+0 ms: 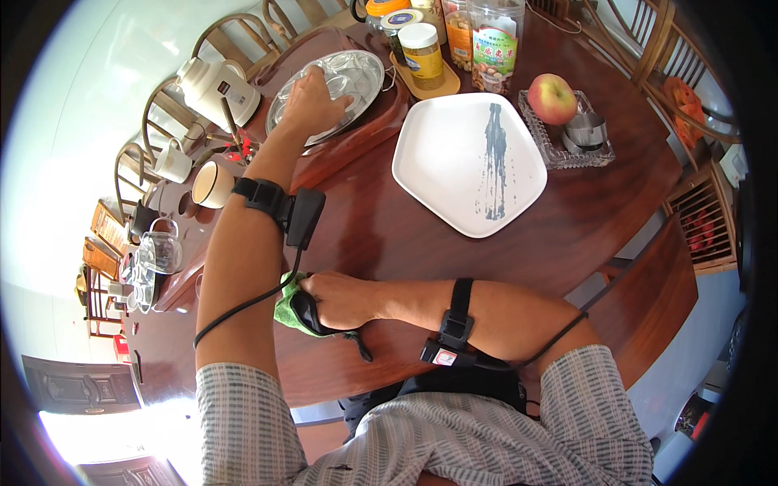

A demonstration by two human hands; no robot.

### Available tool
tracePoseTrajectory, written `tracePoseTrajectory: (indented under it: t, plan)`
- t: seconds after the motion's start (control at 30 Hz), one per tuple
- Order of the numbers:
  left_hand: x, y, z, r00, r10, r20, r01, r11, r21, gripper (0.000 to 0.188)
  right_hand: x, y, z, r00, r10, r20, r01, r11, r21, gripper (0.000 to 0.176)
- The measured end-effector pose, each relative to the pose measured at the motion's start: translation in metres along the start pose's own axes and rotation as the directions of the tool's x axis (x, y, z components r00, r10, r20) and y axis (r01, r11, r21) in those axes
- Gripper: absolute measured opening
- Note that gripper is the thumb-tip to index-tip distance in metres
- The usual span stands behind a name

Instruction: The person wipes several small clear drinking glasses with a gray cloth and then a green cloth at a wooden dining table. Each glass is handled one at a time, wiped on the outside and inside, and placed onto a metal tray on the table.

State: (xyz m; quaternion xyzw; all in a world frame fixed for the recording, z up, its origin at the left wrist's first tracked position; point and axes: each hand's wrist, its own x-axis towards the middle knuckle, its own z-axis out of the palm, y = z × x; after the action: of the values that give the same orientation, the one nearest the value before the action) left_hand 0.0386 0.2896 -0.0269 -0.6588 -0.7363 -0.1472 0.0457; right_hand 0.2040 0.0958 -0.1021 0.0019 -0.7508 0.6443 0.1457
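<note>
My left hand (313,104) reaches over a round metal tray (372,71) that holds several clear glass cups (340,86). Its thumb and fingers are spread above the cups; whether they grip one is hidden. Close to the table's near edge, my right hand (346,299) is closed around a green cloth (293,316) with a black part and a dark cord-like end. My left forearm covers some of the cloth. Right of the tray lies a white five-sided plate (447,164) with a grey-blue painted streak.
Lidded jars (422,58) and a nut jar (497,51) stand at the back. An apple (551,98) rests on a glass dish (547,146) beside a metal cup (586,130). Leftward are a thermos jug (219,94), a cream cup (213,184) and a glass pitcher (163,252).
</note>
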Motion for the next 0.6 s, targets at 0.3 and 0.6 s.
tracePoseTrajectory:
  t: [0.3,0.6]
  plan:
    - [0.001,-0.008,0.011,0.993,0.058,-0.102,-0.08,0.972,-0.22,0.076,0.004,0.018,0.006,0.992,0.122,0.027,-0.123,0.991,0.045,0.036]
    - [-0.102,-0.067,-0.089,0.976,0.061,-0.208,-0.137,0.919,-0.369,0.048,0.004,0.012,-0.013,0.998,-0.059,0.007,0.049,0.873,0.486,0.049]
